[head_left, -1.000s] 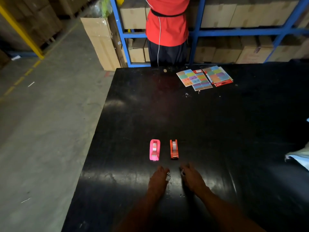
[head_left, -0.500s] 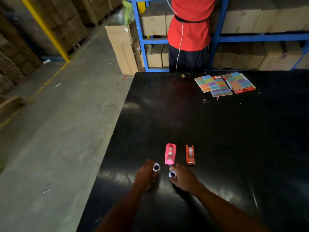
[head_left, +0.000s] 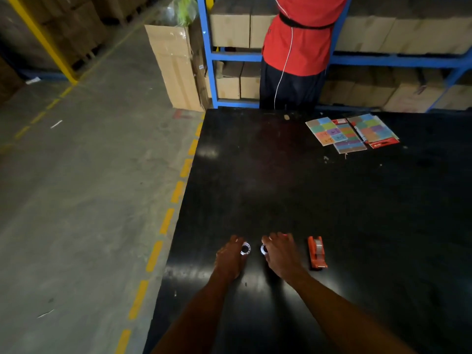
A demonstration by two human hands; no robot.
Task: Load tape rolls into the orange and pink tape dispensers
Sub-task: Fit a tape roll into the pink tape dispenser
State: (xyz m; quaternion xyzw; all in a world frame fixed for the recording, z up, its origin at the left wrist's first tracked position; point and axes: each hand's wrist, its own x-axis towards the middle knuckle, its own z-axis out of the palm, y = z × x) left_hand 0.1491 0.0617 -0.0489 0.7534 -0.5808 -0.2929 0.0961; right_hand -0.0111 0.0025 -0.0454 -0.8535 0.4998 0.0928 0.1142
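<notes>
- My left hand point(head_left: 231, 256) pinches one tape roll point(head_left: 245, 249); right hand point(head_left: 281, 254) pinches another point(head_left: 264, 249).
- Rolls seem light, rigid; I grip rims.
- Orange dispenser point(head_left: 316, 252) sits right; pink one mostly hidden.

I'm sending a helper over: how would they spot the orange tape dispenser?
Start at the black table, near edge. Just right of the right hand lies the orange tape dispenser, the only thing there lying untouched.
</notes>
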